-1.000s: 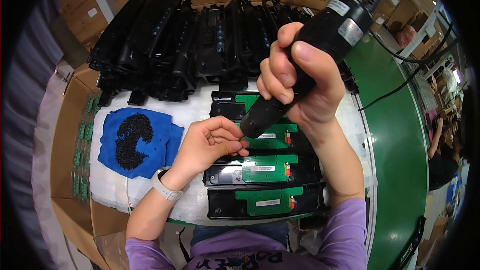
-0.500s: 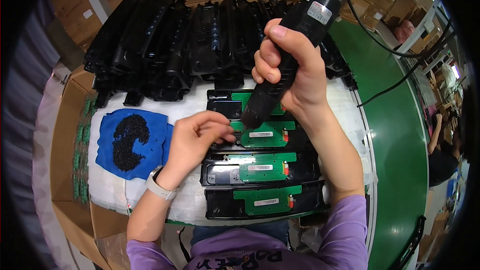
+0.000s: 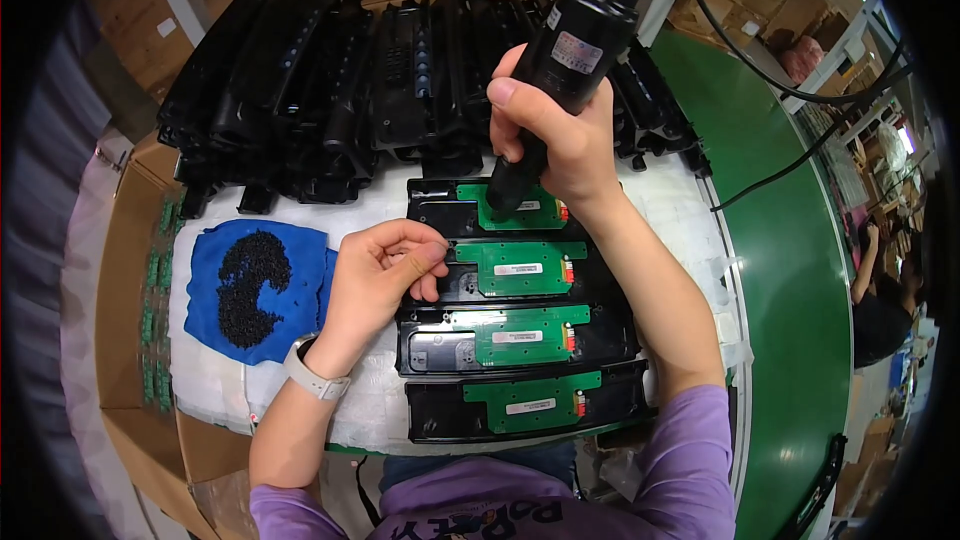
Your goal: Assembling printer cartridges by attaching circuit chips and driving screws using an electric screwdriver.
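Observation:
My right hand (image 3: 568, 140) is wrapped around a black electric screwdriver (image 3: 588, 30), its tip slanting down to the left over the farthest green circuit board (image 3: 478, 212). My left hand (image 3: 382, 270) has thumb and forefinger pinched together at the left end of the second board (image 3: 500, 281) from the far side; whatever sits between them is too small to make out. Each board lies in a long black plastic housing (image 3: 425, 407), and several of these are lined up front to back. Small black screws, by their look, (image 3: 240, 325) are heaped on a blue cloth (image 3: 308, 285) left of my hand.
Several black plastic housings (image 3: 335, 90) are piled along the far side of the white-covered table (image 3: 215, 390). A cardboard box (image 3: 125, 360) holding green boards (image 3: 160, 320) stands at the left. To the right runs a green surface (image 3: 790, 340), with a black cable (image 3: 780, 85) looping above it.
The screwdriver and my right hand have shifted left, the tip now over the farthest board. My left hand's fingers have drawn slightly left, away from the second board's middle, into a closer pinch.

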Demonstrator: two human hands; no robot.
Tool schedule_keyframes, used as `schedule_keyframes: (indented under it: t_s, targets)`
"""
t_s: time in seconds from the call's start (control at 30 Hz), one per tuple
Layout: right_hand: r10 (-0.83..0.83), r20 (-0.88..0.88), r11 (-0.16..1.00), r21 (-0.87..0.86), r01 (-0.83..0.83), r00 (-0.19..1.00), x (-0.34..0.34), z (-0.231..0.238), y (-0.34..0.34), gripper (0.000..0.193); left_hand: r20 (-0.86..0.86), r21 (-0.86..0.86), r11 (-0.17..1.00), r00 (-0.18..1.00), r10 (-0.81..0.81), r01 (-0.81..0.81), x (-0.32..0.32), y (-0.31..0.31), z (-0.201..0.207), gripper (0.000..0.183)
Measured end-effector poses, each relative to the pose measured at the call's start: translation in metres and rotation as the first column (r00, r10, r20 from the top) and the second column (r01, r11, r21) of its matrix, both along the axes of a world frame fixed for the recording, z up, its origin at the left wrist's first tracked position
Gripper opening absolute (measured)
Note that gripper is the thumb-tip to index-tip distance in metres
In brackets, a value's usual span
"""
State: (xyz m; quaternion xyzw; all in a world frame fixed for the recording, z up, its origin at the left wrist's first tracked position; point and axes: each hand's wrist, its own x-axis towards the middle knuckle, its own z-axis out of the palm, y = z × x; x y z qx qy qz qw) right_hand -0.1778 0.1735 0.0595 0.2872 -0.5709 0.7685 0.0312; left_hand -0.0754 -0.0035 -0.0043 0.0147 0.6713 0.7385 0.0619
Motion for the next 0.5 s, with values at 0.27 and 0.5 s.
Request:
schedule_keyframes:
  t_s: [0.27,0.5]
  targets:
    - [0.03,-0.046,0.996,0.086,-0.026,0.998,0.001,-0.0027,-0.009,0.015,0.036,0.044,0.999,0.999,-0.019,0.018,0.0019,0.0034,-0.0008,0.013]
    - [0.03,-0.068,0.997,0.078,-0.025,0.997,0.0039,-0.0031,-0.0076,0.016,0.103,0.158,0.987,0.995,0.011,-0.027,0.0044,0.0072,0.001,0.015]
